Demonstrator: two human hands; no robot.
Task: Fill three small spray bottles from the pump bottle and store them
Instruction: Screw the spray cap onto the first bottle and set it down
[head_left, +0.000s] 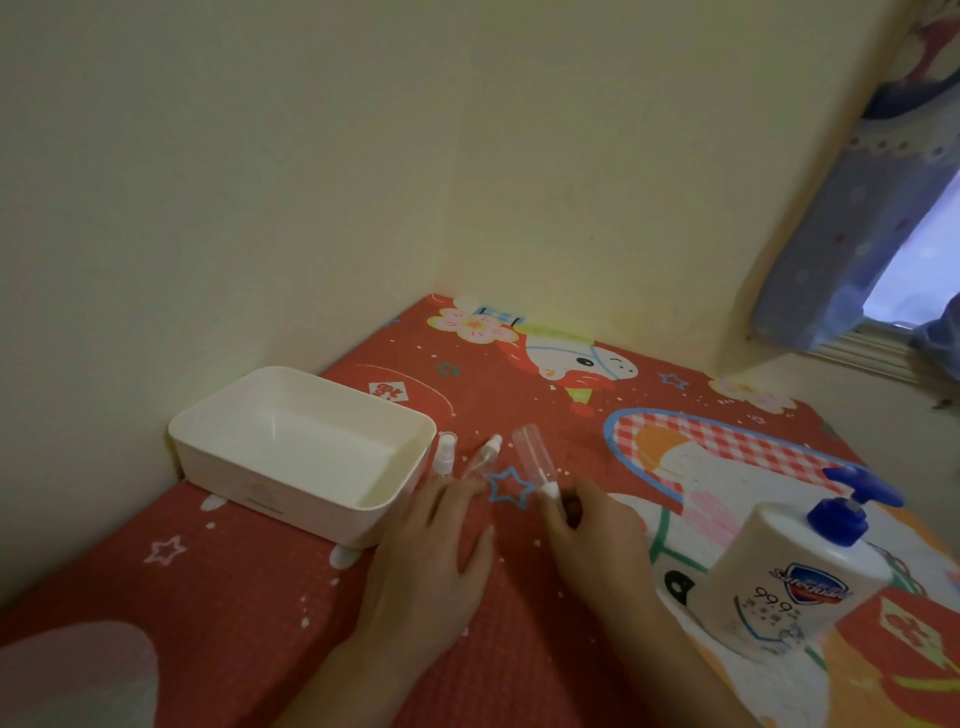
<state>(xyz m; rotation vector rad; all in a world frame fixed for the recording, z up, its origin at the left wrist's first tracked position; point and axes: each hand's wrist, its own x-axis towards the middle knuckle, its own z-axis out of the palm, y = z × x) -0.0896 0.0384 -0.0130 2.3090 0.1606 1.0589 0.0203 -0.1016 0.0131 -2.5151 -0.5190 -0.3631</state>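
Observation:
Three small clear spray bottles lie on the red patterned cloth: one (444, 453) beside the white box, one (483, 457) in the middle, one (532, 457) to the right. My left hand (431, 561) lies flat, its fingertips touching the base of the middle bottle. My right hand (592, 530) pinches the white cap end of the right bottle. A white pump bottle (795, 571) with a blue pump stands at the right. The white storage box (301, 452) sits at the left with nothing in it.
The red cloth (234, 597) covers a surface set into a corner of two cream walls (260, 182). A blue curtain (857, 208) and a window are at the far right. A pale rounded shape (72, 675) shows at the bottom left.

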